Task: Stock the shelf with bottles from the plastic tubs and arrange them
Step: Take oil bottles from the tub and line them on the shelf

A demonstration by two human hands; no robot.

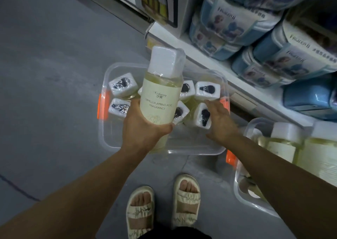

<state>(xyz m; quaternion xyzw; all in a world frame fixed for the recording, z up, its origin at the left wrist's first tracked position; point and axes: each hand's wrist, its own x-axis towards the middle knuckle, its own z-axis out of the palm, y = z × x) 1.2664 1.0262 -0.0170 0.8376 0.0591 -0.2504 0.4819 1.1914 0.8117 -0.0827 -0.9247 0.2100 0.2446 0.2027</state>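
Nearest the camera, below both hands, two feet in cream sandals (186, 200) stand on the grey floor (54, 93). The left hand (142, 129) grasps the lower part of a pale yellow bottle (160, 96), thumb on the right of its body and fingers wrapped behind, holding it raised over the tub with its white cap (166, 60), wrapped in clear film, pointing away from the person. The cream label on the bottle reads "CAMELLIA AMINO ACID FRAGRANCE". The right hand (218, 124) is released, fingers spread and relaxed, reaching down just right of the held bottle; its fingertips are at the white caps of the bottles in the tub, though whether they touch cannot be told. Beneath and beyond both hands sits a clear plastic tub (164, 151) with orange handle clips, holding more bottles (204, 104) of the same kind standing upright, their white caps showing dark marks under film. To the right of the right arm a second clear tub (253, 202) holds further bottles of yellow liquid. Beyond the hands, up and to the right, runs a white shelf (218, 63) stacked with blue and white wrapped packs (246, 20), and farther left a white box (164, 7) with dark printed shapes stands at the shelf's end.
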